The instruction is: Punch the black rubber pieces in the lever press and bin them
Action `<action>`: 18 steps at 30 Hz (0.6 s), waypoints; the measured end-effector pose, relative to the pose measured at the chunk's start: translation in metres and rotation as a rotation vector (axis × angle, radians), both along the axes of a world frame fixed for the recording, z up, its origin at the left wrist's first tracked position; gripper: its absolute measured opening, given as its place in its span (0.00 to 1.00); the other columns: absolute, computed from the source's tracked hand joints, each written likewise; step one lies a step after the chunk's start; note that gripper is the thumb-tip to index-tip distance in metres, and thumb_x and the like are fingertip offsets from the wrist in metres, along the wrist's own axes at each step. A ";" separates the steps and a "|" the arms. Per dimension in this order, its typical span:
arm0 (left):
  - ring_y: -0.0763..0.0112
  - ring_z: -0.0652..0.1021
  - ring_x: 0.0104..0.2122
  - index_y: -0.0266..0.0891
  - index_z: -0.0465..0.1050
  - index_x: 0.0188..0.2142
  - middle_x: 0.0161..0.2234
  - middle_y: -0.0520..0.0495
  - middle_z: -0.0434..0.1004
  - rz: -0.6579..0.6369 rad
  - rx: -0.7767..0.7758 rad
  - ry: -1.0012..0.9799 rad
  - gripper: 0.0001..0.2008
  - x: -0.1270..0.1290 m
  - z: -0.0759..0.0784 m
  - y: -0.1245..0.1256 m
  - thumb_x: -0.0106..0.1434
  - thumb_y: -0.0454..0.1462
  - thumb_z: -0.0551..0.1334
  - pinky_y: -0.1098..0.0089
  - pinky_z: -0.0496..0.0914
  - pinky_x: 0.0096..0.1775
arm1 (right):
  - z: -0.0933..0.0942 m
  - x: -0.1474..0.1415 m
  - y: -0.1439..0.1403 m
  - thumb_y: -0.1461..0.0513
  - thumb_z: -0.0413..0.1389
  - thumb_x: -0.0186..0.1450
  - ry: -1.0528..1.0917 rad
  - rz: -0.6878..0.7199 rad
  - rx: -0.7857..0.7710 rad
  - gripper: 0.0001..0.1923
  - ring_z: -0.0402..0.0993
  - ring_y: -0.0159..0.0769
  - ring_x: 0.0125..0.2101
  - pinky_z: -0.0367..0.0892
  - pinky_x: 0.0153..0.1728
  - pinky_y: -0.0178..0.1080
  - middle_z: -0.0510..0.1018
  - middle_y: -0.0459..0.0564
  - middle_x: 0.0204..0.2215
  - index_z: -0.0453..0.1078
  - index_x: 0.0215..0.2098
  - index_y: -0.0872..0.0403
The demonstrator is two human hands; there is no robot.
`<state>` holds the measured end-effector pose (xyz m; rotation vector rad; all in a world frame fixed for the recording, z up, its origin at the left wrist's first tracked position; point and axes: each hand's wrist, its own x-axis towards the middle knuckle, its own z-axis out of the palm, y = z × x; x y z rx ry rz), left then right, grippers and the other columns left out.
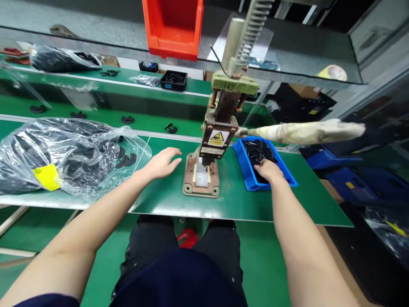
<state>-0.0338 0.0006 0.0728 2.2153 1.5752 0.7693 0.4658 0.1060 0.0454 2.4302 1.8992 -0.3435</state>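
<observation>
A hand press [213, 140] stands on the green table [230, 200], its base plate [201, 181] holding a pale insert. My left hand [162, 162] hovers just left of the base plate, fingers apart, holding nothing. My right hand [269, 169] reaches into the blue tray [247, 172] of small black parts, fingers down among them; whether it grips a part is hidden. The press's wrapped lever [306, 131] sticks out to the right above the tray.
A clear plastic bag [64, 155] of black curved parts with a yellow label lies at left. Loose black parts [171, 128] sit on the green conveyor behind. A red bin [174, 25] hangs overhead; blue crates [351, 179] stand at right.
</observation>
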 end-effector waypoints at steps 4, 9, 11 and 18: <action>0.46 0.65 0.74 0.32 0.72 0.67 0.73 0.29 0.64 0.254 -0.100 0.191 0.28 -0.032 -0.072 0.107 0.74 0.46 0.60 0.53 0.59 0.73 | 0.003 0.002 0.000 0.48 0.59 0.72 0.001 -0.015 -0.008 0.23 0.78 0.38 0.52 0.78 0.55 0.49 0.79 0.53 0.54 0.73 0.57 0.54; 0.39 0.60 0.75 0.31 0.66 0.72 0.77 0.27 0.55 0.334 -0.195 0.290 0.36 -0.037 -0.094 0.181 0.75 0.54 0.54 0.42 0.55 0.72 | 0.006 0.008 -0.004 0.46 0.60 0.69 -0.009 -0.040 0.036 0.19 0.81 0.39 0.42 0.77 0.48 0.47 0.83 0.51 0.40 0.77 0.43 0.53; 0.39 0.60 0.75 0.32 0.67 0.71 0.76 0.27 0.57 0.327 -0.206 0.302 0.36 -0.035 -0.097 0.201 0.75 0.55 0.53 0.40 0.54 0.72 | 0.006 0.013 -0.008 0.46 0.61 0.66 -0.011 -0.044 0.086 0.16 0.82 0.43 0.38 0.76 0.46 0.48 0.84 0.52 0.34 0.76 0.36 0.50; 0.41 0.60 0.75 0.29 0.69 0.68 0.74 0.26 0.61 0.324 -0.097 0.206 0.34 -0.042 -0.119 0.216 0.73 0.52 0.58 0.42 0.48 0.74 | 0.013 0.024 -0.025 0.45 0.56 0.65 0.029 -0.049 0.318 0.16 0.82 0.50 0.41 0.75 0.48 0.52 0.84 0.58 0.37 0.75 0.38 0.47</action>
